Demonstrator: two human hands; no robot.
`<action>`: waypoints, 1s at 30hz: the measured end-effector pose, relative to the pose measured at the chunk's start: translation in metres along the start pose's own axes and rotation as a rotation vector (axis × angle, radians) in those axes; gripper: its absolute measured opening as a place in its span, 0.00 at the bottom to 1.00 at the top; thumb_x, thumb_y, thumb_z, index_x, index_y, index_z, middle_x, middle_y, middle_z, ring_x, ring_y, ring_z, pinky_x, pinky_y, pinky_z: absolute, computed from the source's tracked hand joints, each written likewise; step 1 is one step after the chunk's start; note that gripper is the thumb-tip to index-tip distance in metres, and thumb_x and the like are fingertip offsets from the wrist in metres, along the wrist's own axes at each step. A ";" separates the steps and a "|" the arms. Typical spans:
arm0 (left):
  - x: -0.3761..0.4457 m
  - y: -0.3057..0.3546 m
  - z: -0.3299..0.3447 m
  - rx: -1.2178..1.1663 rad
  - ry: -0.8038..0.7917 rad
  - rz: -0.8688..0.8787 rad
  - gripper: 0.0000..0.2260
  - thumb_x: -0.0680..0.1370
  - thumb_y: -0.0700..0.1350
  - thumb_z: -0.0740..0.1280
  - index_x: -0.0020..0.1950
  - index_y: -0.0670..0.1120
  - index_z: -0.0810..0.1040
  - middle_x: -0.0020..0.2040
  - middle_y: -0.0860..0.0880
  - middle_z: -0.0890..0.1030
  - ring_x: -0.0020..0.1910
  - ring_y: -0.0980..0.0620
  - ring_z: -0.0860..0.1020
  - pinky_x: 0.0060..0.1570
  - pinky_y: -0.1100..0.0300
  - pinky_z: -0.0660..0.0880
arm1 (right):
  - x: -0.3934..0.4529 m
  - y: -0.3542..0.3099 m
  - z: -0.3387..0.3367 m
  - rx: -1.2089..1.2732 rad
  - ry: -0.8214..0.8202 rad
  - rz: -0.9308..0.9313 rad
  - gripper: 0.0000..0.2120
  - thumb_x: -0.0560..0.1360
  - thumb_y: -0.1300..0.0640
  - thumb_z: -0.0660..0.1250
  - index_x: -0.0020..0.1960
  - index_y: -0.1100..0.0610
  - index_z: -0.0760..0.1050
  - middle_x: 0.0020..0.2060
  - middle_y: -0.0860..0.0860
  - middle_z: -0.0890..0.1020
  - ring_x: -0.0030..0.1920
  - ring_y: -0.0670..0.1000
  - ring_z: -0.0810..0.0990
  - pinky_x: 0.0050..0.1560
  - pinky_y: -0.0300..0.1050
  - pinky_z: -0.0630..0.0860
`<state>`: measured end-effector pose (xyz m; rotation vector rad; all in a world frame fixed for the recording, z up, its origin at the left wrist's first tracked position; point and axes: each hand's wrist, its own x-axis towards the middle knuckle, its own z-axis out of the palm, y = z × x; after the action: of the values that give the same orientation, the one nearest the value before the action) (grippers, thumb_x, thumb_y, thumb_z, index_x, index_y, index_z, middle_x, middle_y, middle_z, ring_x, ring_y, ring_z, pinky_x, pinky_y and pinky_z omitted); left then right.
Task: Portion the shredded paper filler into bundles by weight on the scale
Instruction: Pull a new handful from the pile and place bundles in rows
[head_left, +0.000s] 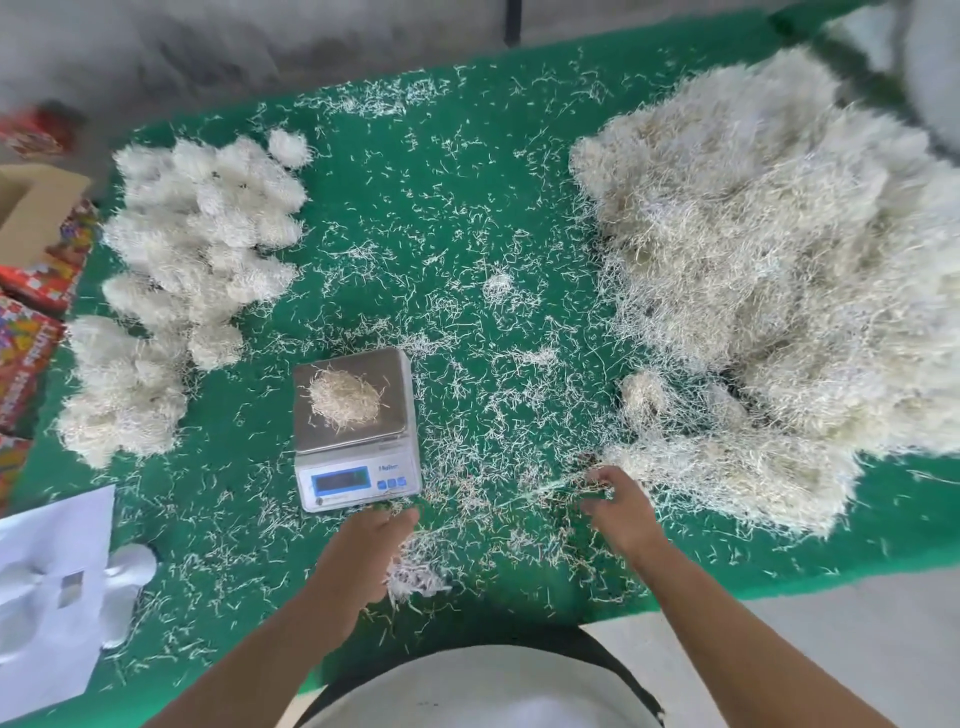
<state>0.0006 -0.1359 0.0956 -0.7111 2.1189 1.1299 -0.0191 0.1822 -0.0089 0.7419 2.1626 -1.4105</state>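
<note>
Bulk shredded paper filler (779, 260) occupies the green table (441, 208) at right; finished bundles (197, 234) at left. Scale (356, 431) carries one small bundle (345, 400). Left hand (374, 551) grips a clump (415, 571); right hand (618, 509) pinches loose strands.

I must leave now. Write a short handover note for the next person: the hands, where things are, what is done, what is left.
Left hand: in front of the scale, holding a small tuft of shreds.
Right hand: pinching strands at the near edge of the big loose pile.
On the scale pan: one small portion; display unreadable.
Done: many bundles stacked left of the scale.
Left: finish this portion, move it left, and work through the large pile.
</note>
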 end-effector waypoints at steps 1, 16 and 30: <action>0.001 -0.004 -0.002 0.002 0.023 -0.023 0.15 0.82 0.58 0.67 0.45 0.49 0.72 0.41 0.47 0.73 0.41 0.49 0.72 0.44 0.52 0.75 | 0.005 0.003 -0.003 -0.029 0.049 0.012 0.17 0.78 0.63 0.72 0.63 0.52 0.72 0.61 0.52 0.79 0.37 0.52 0.78 0.39 0.55 0.84; -0.009 -0.005 -0.008 0.084 0.099 -0.003 0.07 0.81 0.58 0.69 0.48 0.56 0.81 0.45 0.44 0.83 0.38 0.47 0.76 0.32 0.58 0.78 | 0.035 0.012 -0.016 0.172 0.072 0.087 0.43 0.78 0.69 0.69 0.84 0.44 0.54 0.74 0.56 0.75 0.51 0.61 0.87 0.44 0.50 0.83; -0.027 0.048 0.020 0.541 -0.069 0.263 0.22 0.84 0.61 0.60 0.52 0.43 0.81 0.46 0.42 0.85 0.36 0.52 0.78 0.41 0.59 0.82 | -0.026 -0.018 0.020 0.120 -0.111 -0.209 0.17 0.81 0.64 0.69 0.65 0.46 0.78 0.44 0.52 0.85 0.22 0.39 0.70 0.23 0.35 0.68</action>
<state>-0.0097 -0.0908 0.1310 -0.1439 2.3536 0.6364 -0.0095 0.1526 0.0123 0.4761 2.1333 -1.6575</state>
